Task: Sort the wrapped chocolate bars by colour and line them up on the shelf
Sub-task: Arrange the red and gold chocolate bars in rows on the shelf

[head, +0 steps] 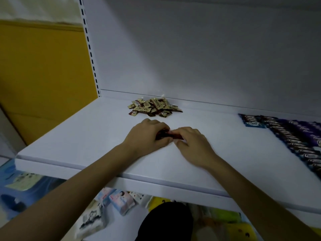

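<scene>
Blue bar (254, 123) reads "Choco" | left hand (147, 135), right hand (193, 142) pinch red bar (172, 133)

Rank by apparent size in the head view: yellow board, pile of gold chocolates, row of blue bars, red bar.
1. yellow board
2. row of blue bars, partly cropped
3. pile of gold chocolates
4. red bar, mostly under left hand and right hand

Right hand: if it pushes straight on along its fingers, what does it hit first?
Likely the left hand, which grips the same dark red bar right in front of the right hand. Past that lies the gold-brown pile of wrapped chocolates, further back; depth is hard to judge.
</scene>
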